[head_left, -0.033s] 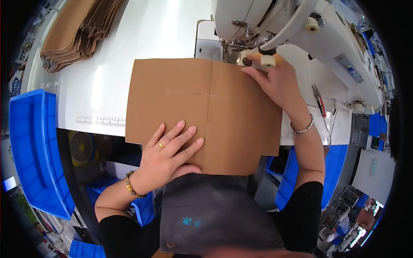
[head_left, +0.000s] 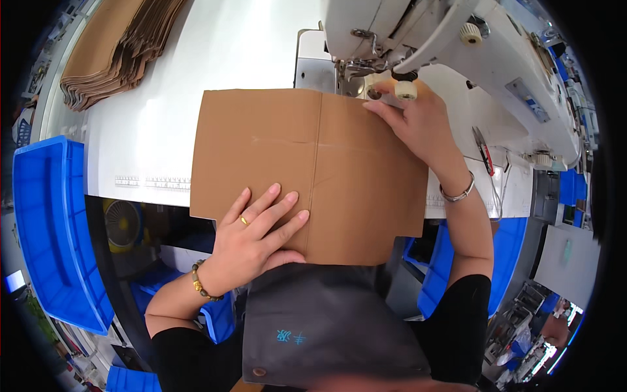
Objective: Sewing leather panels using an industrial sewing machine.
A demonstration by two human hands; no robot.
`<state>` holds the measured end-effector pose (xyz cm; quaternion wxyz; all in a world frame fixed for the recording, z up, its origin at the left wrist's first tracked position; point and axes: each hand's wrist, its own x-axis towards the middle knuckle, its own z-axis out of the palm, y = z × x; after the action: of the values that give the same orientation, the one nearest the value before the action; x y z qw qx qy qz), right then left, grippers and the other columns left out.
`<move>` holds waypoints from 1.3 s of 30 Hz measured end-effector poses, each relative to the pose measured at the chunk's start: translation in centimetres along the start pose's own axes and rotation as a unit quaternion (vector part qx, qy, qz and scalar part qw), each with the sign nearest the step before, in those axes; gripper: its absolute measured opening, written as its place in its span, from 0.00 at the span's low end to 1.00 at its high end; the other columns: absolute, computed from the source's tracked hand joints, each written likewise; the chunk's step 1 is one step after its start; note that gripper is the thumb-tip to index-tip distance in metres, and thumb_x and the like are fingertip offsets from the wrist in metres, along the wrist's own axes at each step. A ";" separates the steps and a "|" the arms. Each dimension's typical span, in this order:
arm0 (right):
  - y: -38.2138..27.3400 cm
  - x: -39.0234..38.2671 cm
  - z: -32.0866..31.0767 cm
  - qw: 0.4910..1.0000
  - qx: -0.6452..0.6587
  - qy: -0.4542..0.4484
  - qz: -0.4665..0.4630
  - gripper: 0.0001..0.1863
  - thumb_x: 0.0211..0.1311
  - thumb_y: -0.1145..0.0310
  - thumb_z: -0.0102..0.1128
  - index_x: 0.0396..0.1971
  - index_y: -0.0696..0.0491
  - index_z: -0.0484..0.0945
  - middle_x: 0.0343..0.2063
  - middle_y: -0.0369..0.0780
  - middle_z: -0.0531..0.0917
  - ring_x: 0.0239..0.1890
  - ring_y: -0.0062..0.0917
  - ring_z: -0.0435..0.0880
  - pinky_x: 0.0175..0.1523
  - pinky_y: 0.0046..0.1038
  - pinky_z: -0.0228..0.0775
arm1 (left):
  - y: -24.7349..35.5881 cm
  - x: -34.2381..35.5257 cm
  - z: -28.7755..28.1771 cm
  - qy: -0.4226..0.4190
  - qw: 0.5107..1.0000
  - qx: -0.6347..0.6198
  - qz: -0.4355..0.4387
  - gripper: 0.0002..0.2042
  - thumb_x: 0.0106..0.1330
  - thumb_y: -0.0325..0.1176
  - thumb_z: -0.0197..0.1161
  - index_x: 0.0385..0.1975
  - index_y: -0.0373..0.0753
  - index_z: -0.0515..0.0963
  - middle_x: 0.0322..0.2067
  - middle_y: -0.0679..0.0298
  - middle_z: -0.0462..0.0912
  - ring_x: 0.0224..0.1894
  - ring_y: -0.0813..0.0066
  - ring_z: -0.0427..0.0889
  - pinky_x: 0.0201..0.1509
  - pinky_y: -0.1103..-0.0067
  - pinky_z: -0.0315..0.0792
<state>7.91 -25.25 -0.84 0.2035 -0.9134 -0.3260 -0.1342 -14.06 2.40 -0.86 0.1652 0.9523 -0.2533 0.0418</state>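
A brown leather-like panel with a seam down its middle lies in front of me, its near edge overhanging the table edge above my apron. My left hand rests flat on the panel's near left part, fingers stretched out. At the panel's far right edge my right hand pinches it, thumb on top; part of the fingers is hidden behind the machine's white knob. The presser-foot area of a white sewing machine stands right at the panel's far edge, just left of my right fingertips.
A stack of folded brown panels lies at the far left of the white table. Red-handled thread snips lie right of my right wrist. Blue bins stand at the left and below the table at the right. The machine's arm overhangs the right side.
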 end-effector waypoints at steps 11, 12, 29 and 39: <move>-3.0 -1.5 -0.1 0.994 0.084 -0.072 0.014 0.31 0.50 0.44 0.77 0.37 0.55 0.75 0.28 0.42 0.80 0.34 0.37 0.81 0.41 0.36 0.72 | 1.5 -0.5 1.9 0.008 0.997 -0.024 0.080 0.35 0.55 0.58 0.72 0.63 0.50 0.79 0.63 0.72 0.80 0.71 0.69 0.71 0.75 0.64 0.60; -3.3 -1.5 -0.4 0.986 0.108 -0.113 0.061 0.31 0.50 0.44 0.78 0.38 0.54 0.75 0.29 0.41 0.79 0.34 0.36 0.81 0.40 0.36 0.72 | 1.5 -0.5 2.1 0.006 0.996 -0.025 0.085 0.35 0.55 0.58 0.72 0.63 0.50 0.79 0.63 0.72 0.80 0.71 0.69 0.71 0.75 0.64 0.60; -4.8 -12.6 -9.2 0.989 0.060 0.017 0.135 0.20 0.61 0.50 0.68 0.31 0.54 0.79 0.28 0.40 0.80 0.33 0.41 0.81 0.36 0.39 0.73 | -0.4 2.1 2.3 0.115 0.972 -0.120 0.168 0.21 0.61 0.47 0.74 0.48 0.40 0.86 0.50 0.59 0.88 0.57 0.58 0.84 0.70 0.59 0.68; -4.3 -32.2 -29.3 0.796 -0.495 0.213 0.275 0.10 0.57 0.68 0.75 0.34 0.55 0.84 0.25 0.41 0.82 0.25 0.33 0.82 0.30 0.28 0.72 | -3.8 3.3 2.6 0.162 0.983 -0.057 0.067 0.15 0.67 0.35 0.67 0.50 0.35 0.84 0.54 0.54 0.85 0.61 0.49 0.79 0.72 0.53 0.64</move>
<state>-22.37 -53.10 14.09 -0.1834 -0.8890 0.1011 -0.4072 -9.31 3.08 -3.84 0.2544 0.9030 -0.2883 0.1917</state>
